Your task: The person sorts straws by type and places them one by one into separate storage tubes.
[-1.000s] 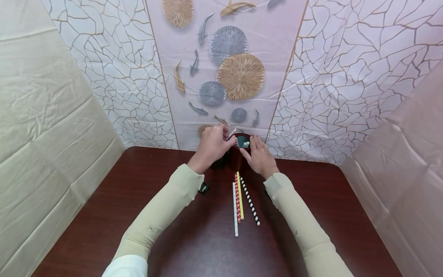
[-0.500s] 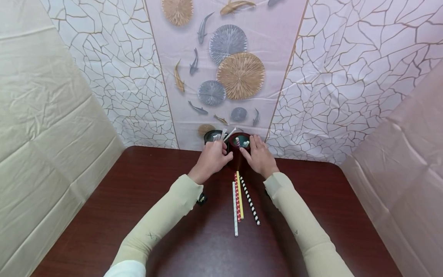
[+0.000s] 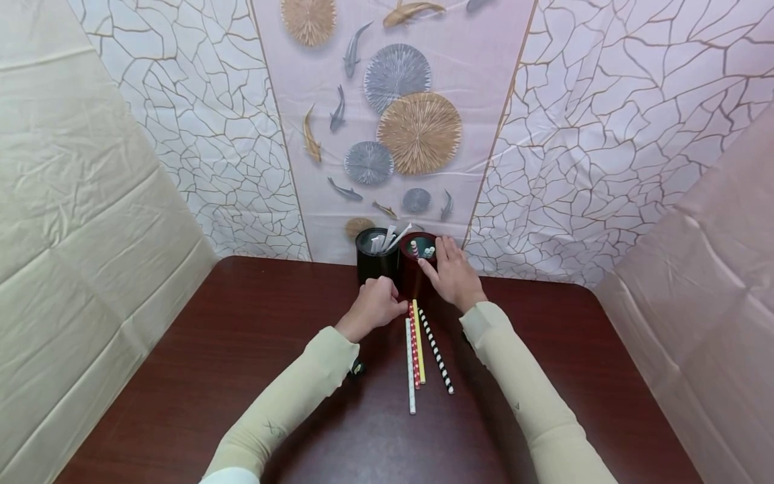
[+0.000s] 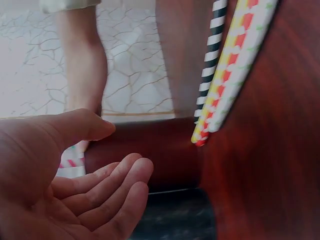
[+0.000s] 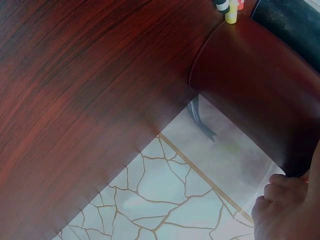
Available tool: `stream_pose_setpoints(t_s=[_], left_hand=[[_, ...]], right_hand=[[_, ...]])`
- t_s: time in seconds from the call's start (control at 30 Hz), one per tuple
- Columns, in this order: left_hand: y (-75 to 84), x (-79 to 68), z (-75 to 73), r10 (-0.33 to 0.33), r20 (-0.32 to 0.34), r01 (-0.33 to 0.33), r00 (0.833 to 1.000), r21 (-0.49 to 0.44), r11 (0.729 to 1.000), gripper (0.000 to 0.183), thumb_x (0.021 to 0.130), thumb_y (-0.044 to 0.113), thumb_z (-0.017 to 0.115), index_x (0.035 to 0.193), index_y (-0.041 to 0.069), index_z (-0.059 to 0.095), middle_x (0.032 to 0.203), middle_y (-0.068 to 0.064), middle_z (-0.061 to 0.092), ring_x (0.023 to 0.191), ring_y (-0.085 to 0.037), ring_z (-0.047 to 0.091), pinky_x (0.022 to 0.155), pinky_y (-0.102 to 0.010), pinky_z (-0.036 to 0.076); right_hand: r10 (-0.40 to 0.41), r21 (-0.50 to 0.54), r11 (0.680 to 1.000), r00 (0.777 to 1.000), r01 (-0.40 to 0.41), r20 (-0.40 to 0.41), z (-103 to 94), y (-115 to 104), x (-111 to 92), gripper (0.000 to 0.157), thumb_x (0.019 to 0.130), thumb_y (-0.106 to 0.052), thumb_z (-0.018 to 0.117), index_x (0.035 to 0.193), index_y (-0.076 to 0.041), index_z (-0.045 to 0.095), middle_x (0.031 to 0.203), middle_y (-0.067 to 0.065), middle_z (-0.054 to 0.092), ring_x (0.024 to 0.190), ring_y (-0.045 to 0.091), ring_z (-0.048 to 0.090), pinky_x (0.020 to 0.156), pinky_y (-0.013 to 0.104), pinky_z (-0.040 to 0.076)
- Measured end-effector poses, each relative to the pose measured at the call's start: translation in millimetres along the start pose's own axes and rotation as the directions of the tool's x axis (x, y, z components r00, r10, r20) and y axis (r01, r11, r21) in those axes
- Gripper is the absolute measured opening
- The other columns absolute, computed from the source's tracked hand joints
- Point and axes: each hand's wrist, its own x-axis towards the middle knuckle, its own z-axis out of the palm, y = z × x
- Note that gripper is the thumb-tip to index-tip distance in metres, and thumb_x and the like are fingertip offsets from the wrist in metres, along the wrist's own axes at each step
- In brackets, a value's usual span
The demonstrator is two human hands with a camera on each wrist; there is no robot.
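My left hand (image 3: 371,306) hovers over the table by the upper ends of the loose paper straws, its fingers relaxed with nothing between them. Lying there are a pale dotted straw (image 3: 410,370), a red one with white dots (image 4: 227,75), a yellow straw (image 3: 420,349) and a black-and-white striped straw (image 3: 437,353). At the back, my right hand (image 3: 456,275) holds the rim of a dark red cup (image 4: 150,155), thumb at the near side and fingers at the right. Inside that cup, a pink-striped straw (image 3: 414,247) and several pale straw ends show.
A black cup (image 3: 367,265) stands left of the dark red one, with several white paper-wrapped sticks (image 3: 387,238) leaning inside. Behind both cups hangs a patterned cloth (image 3: 332,168) at the table's back edge. The brown tabletop (image 3: 272,296) extends to both sides.
My left hand let go of the pink-striped straw in the dark red cup, then drew back and down past the black cup toward the loose straws. My right hand stayed at the rim.
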Motion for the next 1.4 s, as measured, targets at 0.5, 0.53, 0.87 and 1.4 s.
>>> stream_pose_setpoints(t_s=[0.5, 0.53, 0.87, 1.4], left_hand=[[-16.6, -7.1, 43.0, -0.077, 0.084, 0.078, 0.994, -0.015, 0.997, 0.033, 0.090, 0.026, 0.085, 0.068, 0.006, 0.070, 0.060, -0.004, 0.063, 0.059, -0.017, 0.058, 0.053, -0.027, 0.044], [-17.6, -7.0, 45.1, -0.085, 0.088, 0.087, 0.992, -0.014, 0.996, 0.033, 0.090, 0.026, 0.085, 0.069, 0.007, 0.069, 0.060, -0.004, 0.063, 0.059, -0.017, 0.058, 0.053, -0.027, 0.043], [-18.0, -3.8, 55.4, -0.160, 0.125, 0.164, 0.979, -0.026, 0.986, 0.035, 0.091, 0.027, 0.084, 0.071, 0.008, 0.064, 0.063, -0.005, 0.063, 0.059, -0.020, 0.058, 0.054, -0.027, 0.044], [-18.4, 12.6, 62.3, -0.277, 0.137, 0.270, 0.951, 0.066, 0.960, 0.034, 0.092, 0.030, 0.083, 0.074, 0.010, 0.061, 0.069, -0.006, 0.058, 0.070, -0.025, 0.058, 0.062, -0.035, 0.048]], right_hand=[[-0.002, 0.007, 1.000, 1.000, 0.002, 0.003, -1.0, -1, 0, 0.085, 0.112, -0.059, 0.030, 0.167, 0.004, 0.013, 0.175, 0.025, 0.016, 0.165, 0.039, 0.014, 0.134, 0.054, 0.019], [-0.002, 0.007, 1.000, 1.000, 0.002, 0.004, -0.8, -1, 0, 0.085, 0.112, -0.059, 0.030, 0.168, 0.003, 0.013, 0.175, 0.025, 0.016, 0.165, 0.039, 0.014, 0.134, 0.053, 0.019], [0.000, 0.001, 1.000, 1.000, 0.000, 0.003, 1.1, 1, 1, 0.086, 0.112, -0.060, 0.029, 0.168, 0.002, 0.012, 0.176, 0.024, 0.015, 0.166, 0.038, 0.012, 0.134, 0.053, 0.018], [-0.001, 0.010, 1.000, 1.000, 0.001, 0.004, 0.9, 1, -1, 0.086, 0.112, -0.060, 0.028, 0.168, 0.002, 0.012, 0.176, 0.025, 0.015, 0.166, 0.039, 0.012, 0.134, 0.053, 0.017]])
